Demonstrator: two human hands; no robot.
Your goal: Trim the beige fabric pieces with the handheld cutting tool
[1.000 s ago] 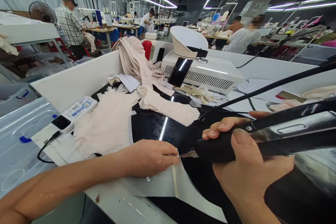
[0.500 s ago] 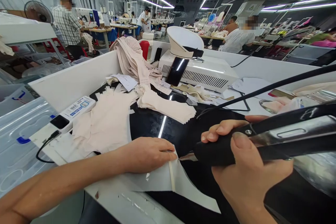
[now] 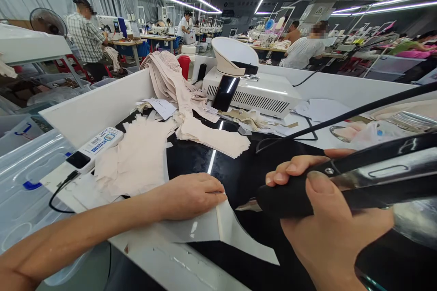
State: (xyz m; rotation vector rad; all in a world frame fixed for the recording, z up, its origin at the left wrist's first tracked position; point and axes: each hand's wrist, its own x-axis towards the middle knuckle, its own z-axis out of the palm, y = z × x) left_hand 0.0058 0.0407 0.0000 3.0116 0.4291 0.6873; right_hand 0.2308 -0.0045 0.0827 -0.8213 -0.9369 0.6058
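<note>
My right hand [image 3: 327, 209] is wrapped around a thick black-handled tool [image 3: 287, 198], its thumb on top beside a chrome lever [image 3: 385, 172]. The tool's pointed metal tip [image 3: 249, 205] is a little right of my left fingertips, apart from them. My left hand [image 3: 191, 196] is closed, fingers together, at the upper edge of a thin white sheet [image 3: 251, 241] with a curved side. From under those fingertips a narrow cream strip [image 3: 219, 223] runs down across the sheet. What exactly the fingertips pinch is hidden.
Stacked pale pink fabric pieces [image 3: 136, 157] lie left, others [image 3: 211, 136] farther back. A phone [image 3: 226, 93] leans on a vented white machine [image 3: 269, 91]. A black cable [image 3: 341, 116] crosses at right. White side panels [image 3: 102, 107] border the black tabletop [image 3: 187, 159]. People work at sewing machines beyond.
My right hand has shifted slightly right with the tool, and its tip has come away from my left fingertips. The left hand still rests on the sheet; the view has turned a little.
</note>
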